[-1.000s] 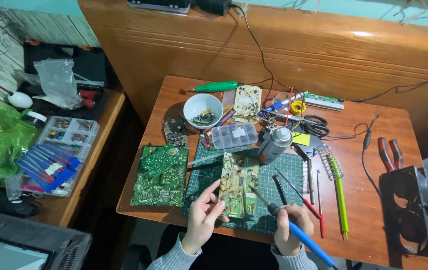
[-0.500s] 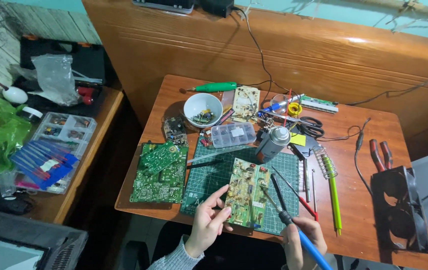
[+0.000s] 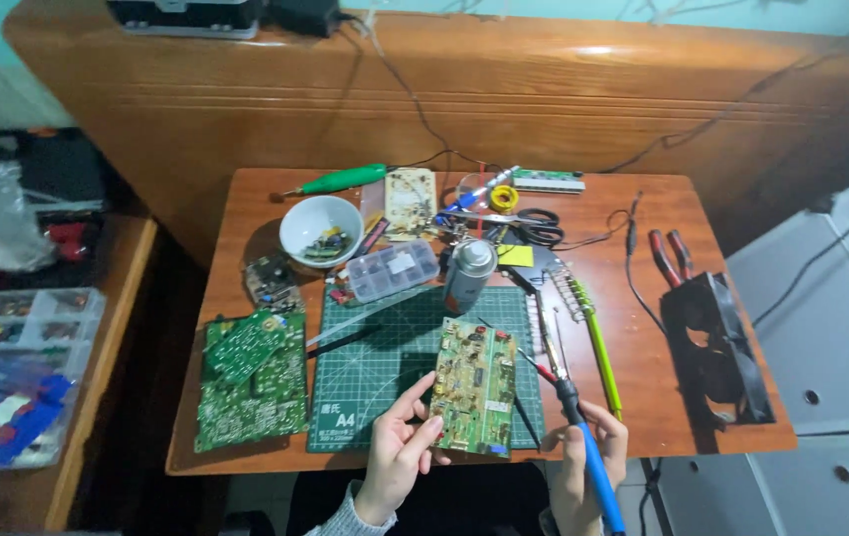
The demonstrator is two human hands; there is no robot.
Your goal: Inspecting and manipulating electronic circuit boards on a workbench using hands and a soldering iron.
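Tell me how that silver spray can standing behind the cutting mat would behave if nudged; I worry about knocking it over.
The silver spray can stands upright, tall on a narrow base, so a push near its top would probably tip it. Being round, it would likely roll once down, perhaps into the clear parts box beside it. Its smooth metal looks slippery.

white bowl [image 3: 319, 227] | spray can [image 3: 468, 275] | black fan [image 3: 714, 347] | green screwdriver [image 3: 340, 181]

Hands [image 3: 400, 452] on circuit board [image 3: 474, 385] — soldering iron [image 3: 583, 437], seemingly.
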